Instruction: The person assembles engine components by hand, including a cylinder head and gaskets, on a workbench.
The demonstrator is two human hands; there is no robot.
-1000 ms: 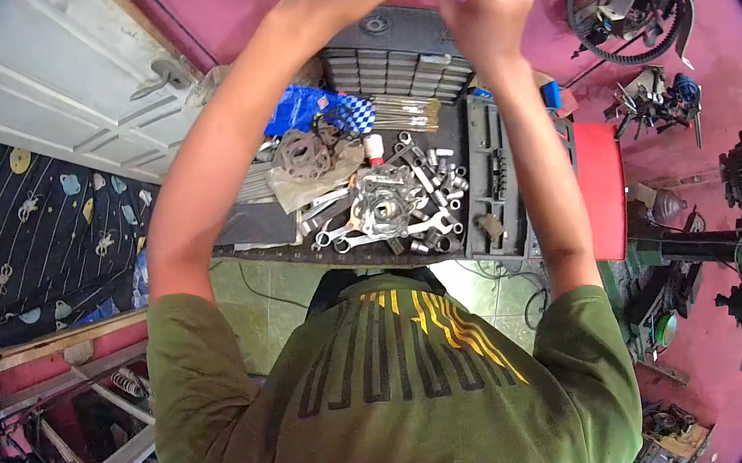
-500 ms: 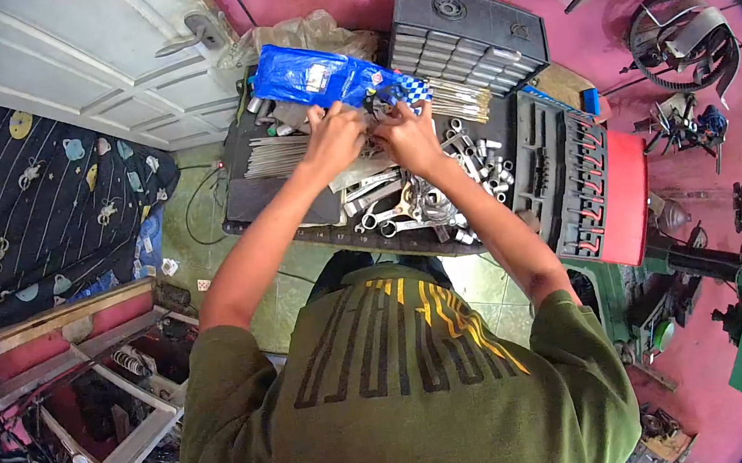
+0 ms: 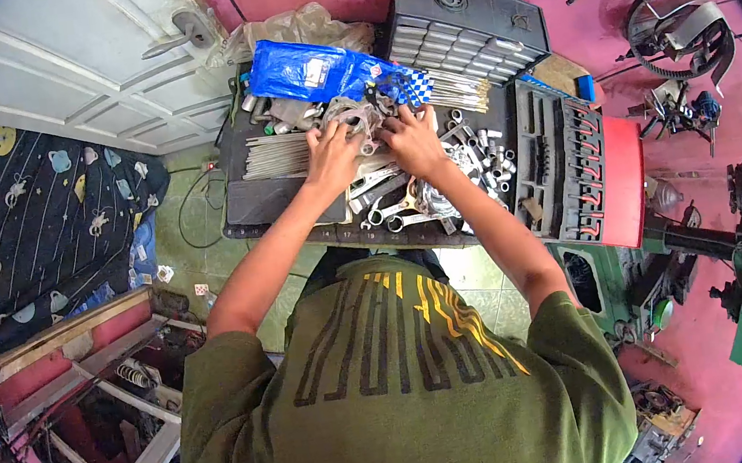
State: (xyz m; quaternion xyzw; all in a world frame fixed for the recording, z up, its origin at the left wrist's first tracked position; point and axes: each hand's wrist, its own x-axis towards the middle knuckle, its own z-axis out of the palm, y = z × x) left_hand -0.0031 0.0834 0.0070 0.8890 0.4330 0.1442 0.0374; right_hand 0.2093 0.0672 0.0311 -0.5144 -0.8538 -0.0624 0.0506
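A crumpled clear plastic bag [image 3: 357, 113] is spread between my two hands over the middle of the table. My left hand [image 3: 333, 154] pinches its left side, fingers curled. At the other side, my right hand [image 3: 414, 143] has its fingers bent around the bag's edge. Just beyond lies a blue plastic package [image 3: 298, 68] with a white label and a checkered end. Thin metal spokes [image 3: 275, 157] lie left of my left hand, and another bundle of spokes [image 3: 462, 88] is beyond my right. Combination wrenches [image 3: 392, 215] and loose sockets [image 3: 495, 159] lie nearer to me.
A black small-parts drawer cabinet [image 3: 465, 18] stands at the back. To the right is an open red tool case [image 3: 613, 181] with orange-handled tools. The white door [image 3: 78, 73] is at left, a metal frame [image 3: 129, 460] at lower left. Motor parts [image 3: 681, 36] hang on the pink wall.
The clear plastic bag shows more, raised and widened between my hands. My hands have moved slightly down and apart, away from the blue package. The view has shifted a little.
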